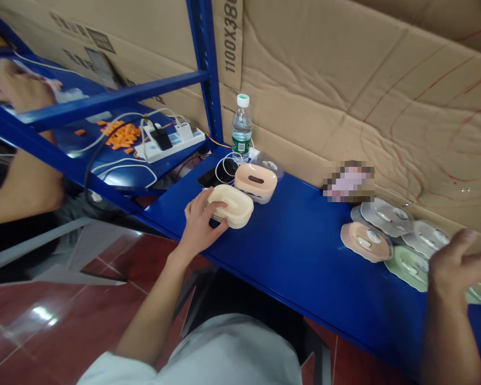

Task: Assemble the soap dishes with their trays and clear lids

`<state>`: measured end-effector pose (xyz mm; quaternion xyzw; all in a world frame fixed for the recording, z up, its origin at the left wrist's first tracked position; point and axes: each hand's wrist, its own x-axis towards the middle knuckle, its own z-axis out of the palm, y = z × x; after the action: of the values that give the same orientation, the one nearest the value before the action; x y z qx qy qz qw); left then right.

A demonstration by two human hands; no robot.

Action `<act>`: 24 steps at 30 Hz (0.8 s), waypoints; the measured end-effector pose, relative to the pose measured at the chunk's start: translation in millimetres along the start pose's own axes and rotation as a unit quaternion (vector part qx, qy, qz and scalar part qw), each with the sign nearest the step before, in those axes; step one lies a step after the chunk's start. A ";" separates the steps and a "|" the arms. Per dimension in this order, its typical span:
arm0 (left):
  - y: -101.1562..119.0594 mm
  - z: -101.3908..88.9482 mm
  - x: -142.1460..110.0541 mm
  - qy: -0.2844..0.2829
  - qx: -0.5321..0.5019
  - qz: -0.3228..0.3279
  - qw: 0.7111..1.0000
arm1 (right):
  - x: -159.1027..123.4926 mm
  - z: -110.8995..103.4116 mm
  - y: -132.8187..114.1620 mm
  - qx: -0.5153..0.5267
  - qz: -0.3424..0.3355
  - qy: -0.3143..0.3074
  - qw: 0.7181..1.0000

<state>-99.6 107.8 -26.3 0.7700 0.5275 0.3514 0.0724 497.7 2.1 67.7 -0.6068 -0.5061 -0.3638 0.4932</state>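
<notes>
My left hand is closed on a cream plastic soap box that rests on the blue table; one finger reaches over its top and the thumb presses its near side. Just behind it stands a peach soap box with a dark slot in its top. At the right edge, my right hand is raised, slightly blurred, fingers apart and nothing visible in it. Near it lie several scalloped dishes with stickers: a peach one, a green one and clear ones.
A water bottle and a white cable are at the back beside a dark phone-like object. Blue rack bars border the left. Beyond them are a power strip, orange pieces and another person's hand.
</notes>
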 end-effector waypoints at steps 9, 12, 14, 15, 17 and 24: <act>-0.1 -0.3 -3.4 0.002 -0.003 0.009 1.000 | -39.5 77.9 -200.0 0.120 -0.249 -0.315 0.908; 0.6 -1.3 -3.5 -0.007 -0.011 -0.004 1.000 | -54.2 116.0 -248.3 0.149 -0.268 -0.364 0.879; 1.0 -1.8 -3.3 -0.015 -0.016 -0.017 1.000 | -60.5 142.6 -271.5 0.156 -0.263 -0.396 0.866; 1.0 -1.9 -3.2 -0.019 -0.018 -0.022 0.999 | -62.8 155.4 -280.3 0.158 -0.258 -0.412 0.860; 0.9 -2.1 -3.2 -0.024 -0.022 -0.027 0.999 | -66.2 177.9 -292.4 0.165 -0.246 -0.439 0.849; 0.0 -3.9 -4.5 -0.014 -0.043 -0.018 0.999 | -71.6 188.3 -292.0 0.207 -0.192 -0.422 0.861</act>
<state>-102.9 102.9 -25.5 0.7613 0.5250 0.3615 0.1192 186.7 166.2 20.8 -0.4771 -0.8359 -0.0466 0.2674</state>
